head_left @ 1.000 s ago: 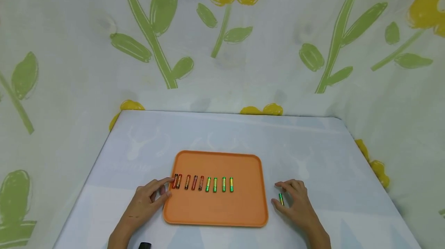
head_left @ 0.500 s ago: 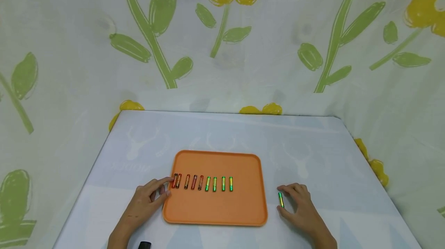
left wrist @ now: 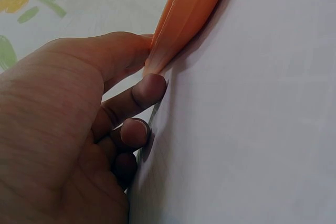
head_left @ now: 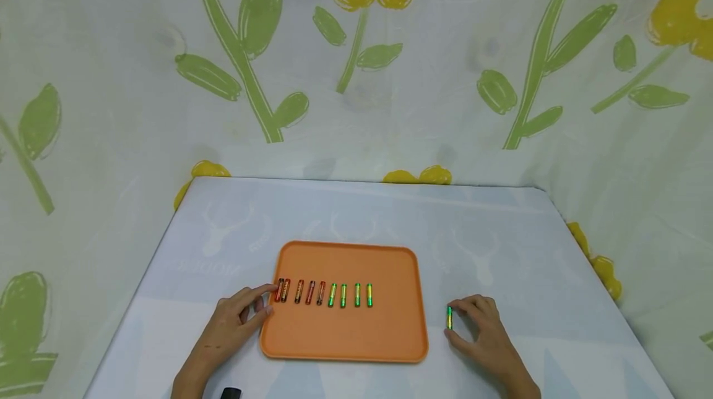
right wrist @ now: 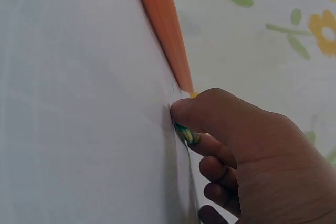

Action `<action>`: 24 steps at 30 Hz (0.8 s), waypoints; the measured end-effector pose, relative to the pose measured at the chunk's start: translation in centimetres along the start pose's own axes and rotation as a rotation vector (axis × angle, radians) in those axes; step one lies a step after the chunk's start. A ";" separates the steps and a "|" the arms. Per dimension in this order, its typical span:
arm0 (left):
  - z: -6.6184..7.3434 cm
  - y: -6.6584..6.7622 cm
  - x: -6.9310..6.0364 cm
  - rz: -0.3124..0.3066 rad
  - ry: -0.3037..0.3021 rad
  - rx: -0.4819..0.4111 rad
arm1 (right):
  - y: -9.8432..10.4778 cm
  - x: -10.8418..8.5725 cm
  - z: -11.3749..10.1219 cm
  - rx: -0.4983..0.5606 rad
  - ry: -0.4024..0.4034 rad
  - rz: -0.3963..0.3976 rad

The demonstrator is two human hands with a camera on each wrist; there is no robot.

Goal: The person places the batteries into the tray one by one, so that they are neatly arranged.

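An orange tray (head_left: 343,337) carries a row of AAA-size batteries: several red-and-black ones (head_left: 310,292) to the left and several green-and-gold ones (head_left: 357,295) to the right. At the tray's left rim rests my left hand (head_left: 234,321), thumb and index finger apart and touching the edge beside the leftmost battery. In the left wrist view its other fingers (left wrist: 137,132) bend loosely below the tray's corner. Right of the tray, my right hand (head_left: 483,334) pinches a single green battery (head_left: 449,317) end to end between thumb and index finger, at the tabletop. The thumb partly hides that battery in the right wrist view.
A pale table (head_left: 356,210) printed with faint deer heads lies under everything. Behind it hangs a white cloth (head_left: 423,108) with yellow flowers and green leaves. A small black object (head_left: 231,393) shows at the bottom edge, near the left forearm.
My right thumb and index finger have closed on the ends of the loose green battery, which has turned to stand straighter. The left hand and the tray's batteries have stayed put.
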State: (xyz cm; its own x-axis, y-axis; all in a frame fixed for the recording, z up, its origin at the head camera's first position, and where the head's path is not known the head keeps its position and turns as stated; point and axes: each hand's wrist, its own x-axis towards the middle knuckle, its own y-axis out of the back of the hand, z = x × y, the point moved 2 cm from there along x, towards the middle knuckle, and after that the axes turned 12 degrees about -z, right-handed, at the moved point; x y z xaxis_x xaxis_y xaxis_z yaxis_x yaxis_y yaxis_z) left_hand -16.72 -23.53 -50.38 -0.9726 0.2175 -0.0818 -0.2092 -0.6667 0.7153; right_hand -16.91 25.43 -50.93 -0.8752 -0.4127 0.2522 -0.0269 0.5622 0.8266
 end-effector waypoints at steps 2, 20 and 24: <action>-0.1 0.0 0.0 -0.002 0.003 0.003 | -0.1 0.2 0.0 0.005 0.005 0.005; 0.3 0.1 0.0 0.007 -0.033 0.031 | -1.9 2.9 -0.8 0.048 0.102 -0.013; 0.4 0.1 -0.1 0.018 -0.048 0.032 | -2.3 3.7 -1.3 0.055 0.118 -0.023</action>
State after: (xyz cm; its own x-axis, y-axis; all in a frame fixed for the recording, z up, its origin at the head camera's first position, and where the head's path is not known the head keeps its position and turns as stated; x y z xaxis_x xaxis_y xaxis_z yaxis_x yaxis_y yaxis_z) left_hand -16.65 -23.37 -50.02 -0.9700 0.2404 -0.0360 -0.1880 -0.6479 0.7382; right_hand -19.44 21.71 -51.30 -0.8115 -0.5053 0.2935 -0.0752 0.5885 0.8050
